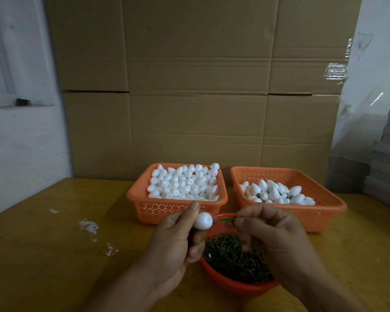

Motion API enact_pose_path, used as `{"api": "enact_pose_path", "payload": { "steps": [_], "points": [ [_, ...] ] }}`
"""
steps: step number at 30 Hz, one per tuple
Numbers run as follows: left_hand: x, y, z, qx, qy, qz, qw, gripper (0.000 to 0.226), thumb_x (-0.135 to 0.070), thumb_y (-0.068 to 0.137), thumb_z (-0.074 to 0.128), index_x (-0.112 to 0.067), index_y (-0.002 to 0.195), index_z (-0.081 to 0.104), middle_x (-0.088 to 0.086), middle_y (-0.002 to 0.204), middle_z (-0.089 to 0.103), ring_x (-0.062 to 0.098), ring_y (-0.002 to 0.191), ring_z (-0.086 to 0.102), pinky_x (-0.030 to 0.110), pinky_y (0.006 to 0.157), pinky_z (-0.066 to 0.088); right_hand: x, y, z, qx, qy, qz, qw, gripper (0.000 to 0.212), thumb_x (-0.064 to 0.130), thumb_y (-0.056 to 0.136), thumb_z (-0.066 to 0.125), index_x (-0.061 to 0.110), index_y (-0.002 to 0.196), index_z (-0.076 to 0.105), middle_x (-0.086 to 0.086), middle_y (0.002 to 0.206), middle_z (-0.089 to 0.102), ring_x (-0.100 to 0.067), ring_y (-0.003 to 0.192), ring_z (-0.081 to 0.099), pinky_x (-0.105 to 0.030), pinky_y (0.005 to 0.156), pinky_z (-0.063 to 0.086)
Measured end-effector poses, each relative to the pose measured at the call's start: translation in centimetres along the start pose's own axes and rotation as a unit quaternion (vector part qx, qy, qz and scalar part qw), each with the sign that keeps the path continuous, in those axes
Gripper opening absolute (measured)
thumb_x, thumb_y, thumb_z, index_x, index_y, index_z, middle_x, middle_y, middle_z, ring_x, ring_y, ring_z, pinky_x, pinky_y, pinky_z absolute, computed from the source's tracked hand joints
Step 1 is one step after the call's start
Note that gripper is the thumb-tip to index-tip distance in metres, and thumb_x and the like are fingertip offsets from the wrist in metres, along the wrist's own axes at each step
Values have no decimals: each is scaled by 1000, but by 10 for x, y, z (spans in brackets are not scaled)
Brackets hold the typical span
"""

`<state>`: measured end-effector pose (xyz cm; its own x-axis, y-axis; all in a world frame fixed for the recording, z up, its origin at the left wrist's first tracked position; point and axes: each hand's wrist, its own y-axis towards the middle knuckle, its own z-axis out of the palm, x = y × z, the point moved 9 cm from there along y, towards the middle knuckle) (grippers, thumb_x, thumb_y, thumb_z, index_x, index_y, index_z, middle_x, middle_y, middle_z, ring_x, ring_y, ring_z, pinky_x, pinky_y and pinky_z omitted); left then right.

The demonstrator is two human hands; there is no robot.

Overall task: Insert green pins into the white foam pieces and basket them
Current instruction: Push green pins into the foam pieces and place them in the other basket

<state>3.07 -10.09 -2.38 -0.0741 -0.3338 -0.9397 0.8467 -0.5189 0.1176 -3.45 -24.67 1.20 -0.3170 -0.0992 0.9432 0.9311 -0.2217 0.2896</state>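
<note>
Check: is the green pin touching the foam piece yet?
Apart. The head view shows orange bowl rim between the green pin tip and the foam piece.

Yellow-brown wooden table (54, 255) with white flecks. Tall cardboard sheet (198, 86) stands behind it. White wall (20, 143) left; grey stacked boards (387, 158) right. Dim light.

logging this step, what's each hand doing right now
Left hand: fingers curled round a white foam piece, holding it.
Right hand: fingers pinching a green pin, tip aimed at the foam piece, not yet in.
</note>
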Motion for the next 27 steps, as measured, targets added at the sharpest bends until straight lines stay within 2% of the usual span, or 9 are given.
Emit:
{"api": "enact_pose_path", "payload": {
  "steps": [3,5,12,15,17,19,23,27],
  "points": [
    [-3,-1,3,2,0,6,1000,35,-49,81,60,-19,70,73,2,56,40,11,44,33,23,43,23,0,-1,5,3,18,-8,1000,25,17,55,81,0,73,75,-17,58,62,-19,47,54,-25,48,49],
    [-3,-1,3,2,-3,7,1000,35,-49,82,59,-23,62,70,2,55,38,11,43,32,24,43,22,-1,-2,7,6,17,-14,1000,25,18,54,82,1,72,75,-16,58,63,-18,47,55,-24,48,48],
    [-5,-2,5,3,2,10,1000,40,-46,89,54,-22,60,68,2,53,36,11,42,29,26,45,18,-1,-4,12,12,-1,-22,1000,28,21,58,81,-1,76,76,-21,62,65,-18,49,56,-25,50,48],
    [-4,-3,5,4,-1,9,1000,38,-46,89,56,-12,75,67,3,53,37,10,41,30,25,44,19,1,-5,12,5,-41,-35,999,25,23,64,80,3,77,77,-19,63,66,-19,49,55,-26,53,49],
    [-3,-3,5,4,-3,7,1000,50,-45,89,55,5,94,61,2,52,37,10,40,30,23,42,20,4,-7,13,1,-66,-47,997,24,26,65,80,6,78,77,-20,66,68,-20,50,55,-27,53,49],
    [-3,-2,4,-2,1,8,1000,61,-45,89,55,14,102,55,2,52,38,10,40,30,23,41,21,9,-10,15,-5,-94,-66,993,21,28,67,79,10,77,78,-17,66,70,-17,50,56,-25,51,48],
    [-5,-3,2,-8,20,17,1000,62,-51,83,59,10,97,61,2,52,39,10,41,31,24,41,21,20,-17,17,-33,-168,-126,977,14,33,68,77,22,76,78,-5,67,74,-7,52,63,-18,50,48],
    [-4,-3,0,-20,33,22,999,68,-52,82,59,13,101,59,2,52,39,10,41,31,23,40,22,24,-22,20,-42,-232,-166,957,5,28,76,79,29,80,76,5,70,75,-10,63,71,-25,58,58]
  ]
}}
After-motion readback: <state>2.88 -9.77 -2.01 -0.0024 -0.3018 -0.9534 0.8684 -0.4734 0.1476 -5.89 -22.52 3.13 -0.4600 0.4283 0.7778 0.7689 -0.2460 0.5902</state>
